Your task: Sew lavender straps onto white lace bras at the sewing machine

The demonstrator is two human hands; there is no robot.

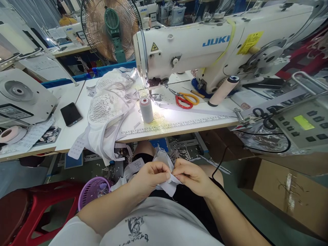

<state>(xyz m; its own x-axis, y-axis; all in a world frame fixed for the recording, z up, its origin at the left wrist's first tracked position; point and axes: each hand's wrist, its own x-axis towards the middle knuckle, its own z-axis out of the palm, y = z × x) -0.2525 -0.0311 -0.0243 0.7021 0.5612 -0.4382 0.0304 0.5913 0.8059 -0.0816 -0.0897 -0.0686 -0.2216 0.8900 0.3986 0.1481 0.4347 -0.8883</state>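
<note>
In the head view, the left hand [155,173] and right hand [192,177], both pinched closed, hold the white fabric garment [168,188] between them, over the lap [188,201]. It looks light, soft and limp, best taken by an edge; its loose flap points bodyward below the grip, the crumpled whole's long axis unclear.

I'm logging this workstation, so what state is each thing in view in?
Left hand: pinching white fabric
Right hand: pinching the same fabric
White fabric: held between both hands
Sewing machine: needle area lit
Lace garments: piled
Phone: lying flat, screen dark
Grey thread cone: upright
Pink thread cone: tilted
Scissors: lying flat
Fan: cannot tell whether spinning
Purple basket: partly filled
</note>
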